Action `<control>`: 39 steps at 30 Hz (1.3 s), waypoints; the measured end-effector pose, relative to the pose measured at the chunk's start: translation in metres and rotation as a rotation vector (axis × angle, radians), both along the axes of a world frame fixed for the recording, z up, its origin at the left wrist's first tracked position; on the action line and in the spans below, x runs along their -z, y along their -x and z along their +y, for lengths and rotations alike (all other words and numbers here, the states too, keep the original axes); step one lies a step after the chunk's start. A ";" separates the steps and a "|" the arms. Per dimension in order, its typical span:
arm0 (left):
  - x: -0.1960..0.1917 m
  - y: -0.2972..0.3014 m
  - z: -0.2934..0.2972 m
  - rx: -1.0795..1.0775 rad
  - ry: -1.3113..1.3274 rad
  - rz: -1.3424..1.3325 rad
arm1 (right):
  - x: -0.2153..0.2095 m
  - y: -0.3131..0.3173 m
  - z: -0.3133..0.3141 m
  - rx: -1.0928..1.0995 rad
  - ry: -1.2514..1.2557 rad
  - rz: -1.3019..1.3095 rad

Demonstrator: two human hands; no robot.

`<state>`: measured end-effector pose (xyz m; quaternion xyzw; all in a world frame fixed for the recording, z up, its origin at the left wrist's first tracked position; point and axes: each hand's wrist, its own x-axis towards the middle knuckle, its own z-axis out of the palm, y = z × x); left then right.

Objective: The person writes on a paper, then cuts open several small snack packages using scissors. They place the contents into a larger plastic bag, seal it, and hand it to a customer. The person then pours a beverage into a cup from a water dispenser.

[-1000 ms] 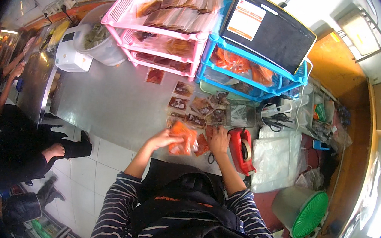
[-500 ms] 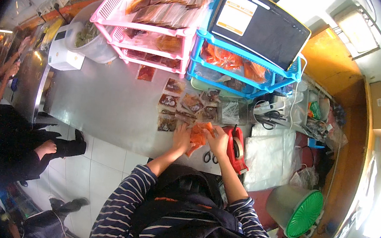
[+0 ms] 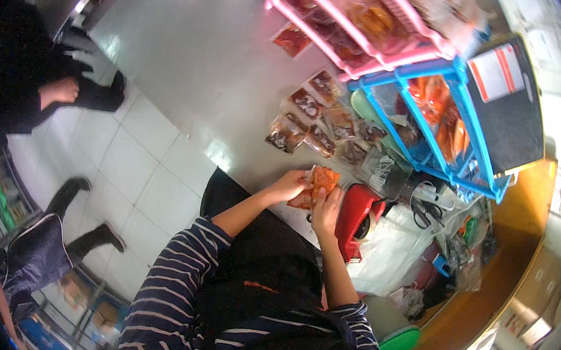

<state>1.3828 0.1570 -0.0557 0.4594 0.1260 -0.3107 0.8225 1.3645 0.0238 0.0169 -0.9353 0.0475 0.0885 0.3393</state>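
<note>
Between my two hands is an orange packet (image 3: 324, 177), held above the near edge of the metal table. My left hand (image 3: 289, 187) grips its left side, fingers closed. My right hand (image 3: 326, 212) pinches it from the right and below, with the thumb lying on its front. Just right of the right hand stands a red tape dispenser (image 3: 357, 217). Beyond the hands lie several clear packets of dark brown filling (image 3: 339, 121) in a loose group. A clear tub of thin white sticks (image 3: 381, 170) sits next to them.
At the back stand a pink rack (image 3: 391, 64) and a blue rack (image 3: 467, 119), both loaded with packets, with a dark screen (image 3: 506, 110) by the blue one. White plastic sheets (image 3: 389, 248) lie at right. Another person (image 3: 60, 94) is at the left; one more (image 3: 40, 252) is lower left.
The whole view has swung round, so the racks now sit further right. The orange packet, low over the table before, is turned more upright in both hands. Another person shows more at lower left.
</note>
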 end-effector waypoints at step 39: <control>-0.040 0.078 0.110 -0.609 0.484 0.196 | 0.038 -0.310 -0.091 -0.234 0.808 -0.299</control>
